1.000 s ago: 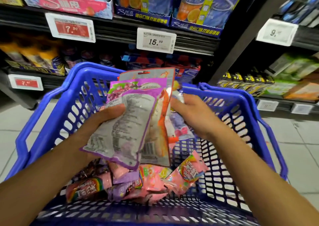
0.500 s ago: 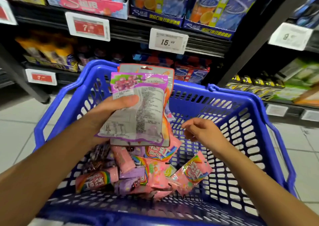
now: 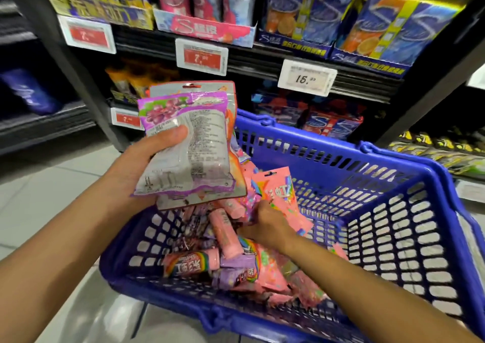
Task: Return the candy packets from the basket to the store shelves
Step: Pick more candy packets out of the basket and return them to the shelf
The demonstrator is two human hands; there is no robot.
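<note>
Left hand [image 3: 136, 169] raised above the blue basket [image 3: 393, 237], thumb curled across the back of a purple grape packet [image 3: 183, 146], gripping it stacked against an orange-edged packet [image 3: 199, 201] behind. Right hand [image 3: 267, 224] down inside the basket, fingers curled onto a pink candy packet [image 3: 282, 193] standing tilted among the heap; grip partly hidden. More pink and purple packets [image 3: 231, 264] piled on the basket floor. Behind, dark store shelves [image 3: 262, 62] with boxed gum and price tags [image 3: 305, 77], just beyond the basket's far rim.
</note>
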